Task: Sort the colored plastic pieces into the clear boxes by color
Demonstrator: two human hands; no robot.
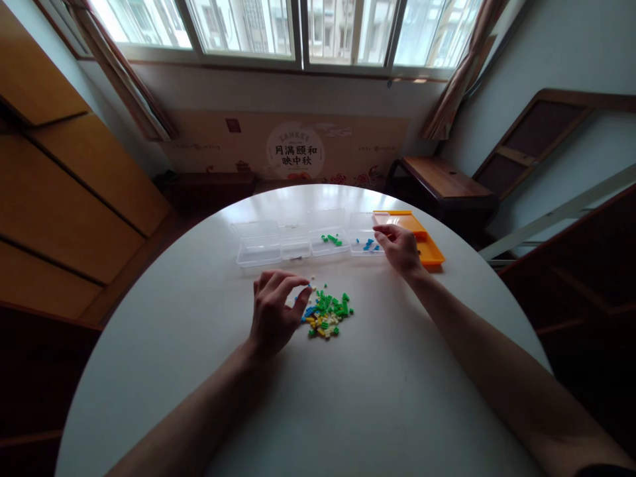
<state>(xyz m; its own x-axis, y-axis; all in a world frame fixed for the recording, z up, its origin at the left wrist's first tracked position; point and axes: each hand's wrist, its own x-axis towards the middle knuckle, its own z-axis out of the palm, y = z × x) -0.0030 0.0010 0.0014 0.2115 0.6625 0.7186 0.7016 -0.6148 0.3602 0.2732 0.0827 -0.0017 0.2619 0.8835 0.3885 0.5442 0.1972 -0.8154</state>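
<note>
A loose pile of small toy building bricks (330,308), green, blue, yellow and cream, lies on the white round table. My left hand (275,308) is at the pile's left edge, thumb and index finger curled close together; a tiny pale piece shows by the tips, too small to name. My right hand (400,248) is over the clear box with blue bricks (368,245), its fingers pinched together near the lid. Whatever they hold is hidden. Left of that box, another clear box holds green bricks (332,239).
Two more open clear boxes stand at the left of the row, a larger one (258,253) and a smaller one (295,251). An orange tray (433,250) lies partly behind my right hand. Beyond the table are a wooden stool (447,177) and windows.
</note>
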